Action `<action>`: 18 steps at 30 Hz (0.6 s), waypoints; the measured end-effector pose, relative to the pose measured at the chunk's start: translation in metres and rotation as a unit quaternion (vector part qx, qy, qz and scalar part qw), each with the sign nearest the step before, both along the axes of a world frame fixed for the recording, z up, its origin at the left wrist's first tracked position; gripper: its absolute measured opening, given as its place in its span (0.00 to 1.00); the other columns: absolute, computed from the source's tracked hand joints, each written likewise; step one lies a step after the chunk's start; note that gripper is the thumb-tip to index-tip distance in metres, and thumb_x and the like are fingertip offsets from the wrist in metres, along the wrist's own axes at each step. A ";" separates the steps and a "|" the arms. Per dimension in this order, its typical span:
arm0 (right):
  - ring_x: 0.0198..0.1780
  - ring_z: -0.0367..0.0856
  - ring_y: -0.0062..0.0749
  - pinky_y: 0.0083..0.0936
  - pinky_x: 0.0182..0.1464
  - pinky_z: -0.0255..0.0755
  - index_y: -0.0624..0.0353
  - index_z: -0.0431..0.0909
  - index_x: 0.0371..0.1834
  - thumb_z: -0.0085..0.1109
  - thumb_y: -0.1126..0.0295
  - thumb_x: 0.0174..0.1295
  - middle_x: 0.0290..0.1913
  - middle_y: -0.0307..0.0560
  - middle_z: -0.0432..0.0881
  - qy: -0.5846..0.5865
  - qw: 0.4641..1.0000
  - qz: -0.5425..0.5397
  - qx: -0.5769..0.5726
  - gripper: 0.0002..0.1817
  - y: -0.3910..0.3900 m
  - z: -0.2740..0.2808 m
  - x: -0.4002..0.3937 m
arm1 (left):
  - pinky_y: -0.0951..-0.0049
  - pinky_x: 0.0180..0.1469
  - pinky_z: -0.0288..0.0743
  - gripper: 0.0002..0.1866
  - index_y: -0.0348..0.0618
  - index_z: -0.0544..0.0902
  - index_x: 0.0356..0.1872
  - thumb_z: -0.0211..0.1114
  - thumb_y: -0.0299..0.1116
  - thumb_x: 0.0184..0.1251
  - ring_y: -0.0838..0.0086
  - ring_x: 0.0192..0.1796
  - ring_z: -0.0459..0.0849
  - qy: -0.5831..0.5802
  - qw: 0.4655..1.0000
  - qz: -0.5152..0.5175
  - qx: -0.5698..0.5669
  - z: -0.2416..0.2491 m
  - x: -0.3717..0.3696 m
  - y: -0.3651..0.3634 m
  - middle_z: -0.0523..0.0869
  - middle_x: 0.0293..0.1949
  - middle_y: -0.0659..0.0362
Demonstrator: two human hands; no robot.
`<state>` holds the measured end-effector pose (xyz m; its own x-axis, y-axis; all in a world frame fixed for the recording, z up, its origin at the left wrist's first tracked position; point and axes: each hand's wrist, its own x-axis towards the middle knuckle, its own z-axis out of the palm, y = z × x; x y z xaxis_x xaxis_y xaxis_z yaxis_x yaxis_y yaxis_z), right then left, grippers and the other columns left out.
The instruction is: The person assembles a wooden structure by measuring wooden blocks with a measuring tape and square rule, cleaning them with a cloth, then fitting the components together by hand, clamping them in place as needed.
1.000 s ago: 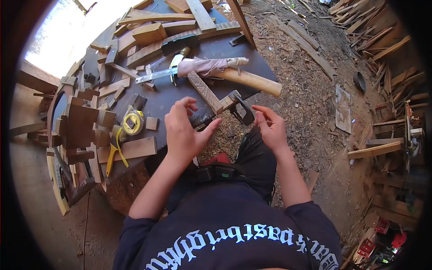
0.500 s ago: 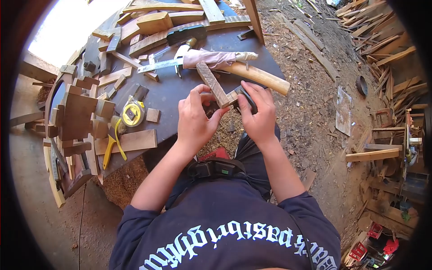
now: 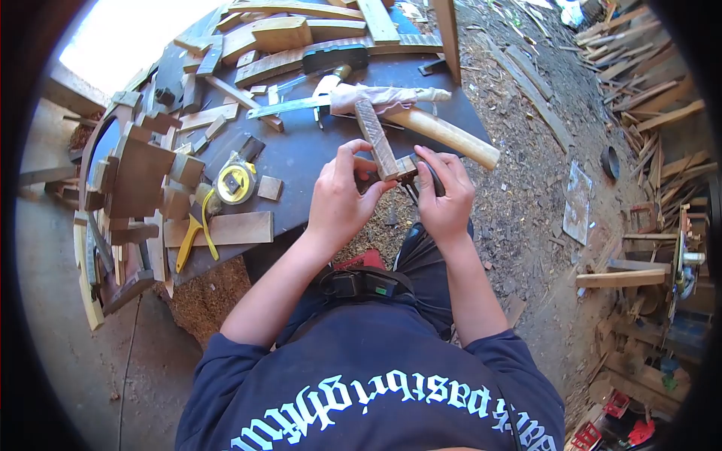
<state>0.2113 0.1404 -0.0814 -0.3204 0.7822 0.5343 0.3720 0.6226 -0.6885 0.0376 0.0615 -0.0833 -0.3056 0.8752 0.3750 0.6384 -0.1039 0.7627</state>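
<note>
Right hand (image 3: 449, 198) now, grip closed around a dark tool (image 3: 434, 179), partly hidden! Left hand (image 3: 340, 197) curls by the block (image 3: 377, 140); its grip, I can't tell.

This is a woodworking workshop: a dark flat-topped table (image 3: 295, 150) bears sawn brown timber pieces (image 3: 282, 34), a round yellow tape measure (image 3: 235, 183) and a thick pale wooden handle (image 3: 451, 139); brown wood chips (image 3: 519, 169) litter the ground, and what look like long, rough timber scraps (image 3: 669, 116) lie heaped at right.
</note>
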 end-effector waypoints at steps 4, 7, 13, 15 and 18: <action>0.47 0.90 0.48 0.40 0.52 0.83 0.59 0.91 0.53 0.68 0.75 0.70 0.47 0.53 0.90 -0.105 0.993 0.000 0.059 0.10 0.004 0.029 0.012 | 0.61 0.44 0.83 0.34 0.42 0.74 0.62 0.85 0.32 0.58 0.63 0.40 0.89 0.004 1.000 -0.002 0.012 0.005 0.000 -0.001 0.92 0.38 0.56; 0.50 0.89 0.48 0.42 0.54 0.82 0.58 0.90 0.53 0.70 0.73 0.67 0.51 0.51 0.90 -0.129 0.980 0.019 0.148 0.12 0.013 0.076 -0.002 | 0.61 0.45 0.83 0.34 0.43 0.74 0.62 0.85 0.33 0.58 0.63 0.40 0.90 -0.010 1.000 -0.008 0.008 0.004 -0.003 0.000 0.92 0.38 0.57; 0.57 0.87 0.55 0.46 0.62 0.80 0.54 0.84 0.65 0.67 0.67 0.65 0.56 0.55 0.88 -0.292 0.930 0.195 0.107 0.24 0.095 0.079 -0.061 | 0.63 0.44 0.84 0.34 0.43 0.74 0.62 0.85 0.33 0.59 0.64 0.40 0.90 -0.030 0.999 -0.019 -0.009 0.006 -0.005 -0.001 0.93 0.38 0.56; 0.51 0.88 0.54 0.45 0.58 0.82 0.57 0.86 0.62 0.68 0.69 0.66 0.51 0.55 0.88 -0.320 0.921 0.185 0.120 0.20 0.097 0.069 -0.066 | 0.64 0.47 0.83 0.35 0.44 0.73 0.63 0.85 0.33 0.59 0.65 0.44 0.89 -0.036 0.999 -0.019 -0.004 0.005 -0.008 -0.004 0.92 0.44 0.56; 0.48 0.88 0.52 0.45 0.54 0.82 0.58 0.88 0.55 0.68 0.68 0.67 0.47 0.54 0.86 -0.293 0.925 0.154 0.189 0.14 0.094 0.066 -0.056 | 0.60 0.57 0.80 0.36 0.46 0.75 0.66 0.84 0.32 0.57 0.61 0.56 0.85 0.006 0.999 0.000 0.035 0.010 -0.012 -0.011 0.88 0.56 0.55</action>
<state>0.1553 0.2347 -0.0151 -0.8177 0.3992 0.4147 0.3774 0.9158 -0.1372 0.0261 0.0507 -0.0732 -0.3010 0.8467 0.4388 0.6479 -0.1561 0.7456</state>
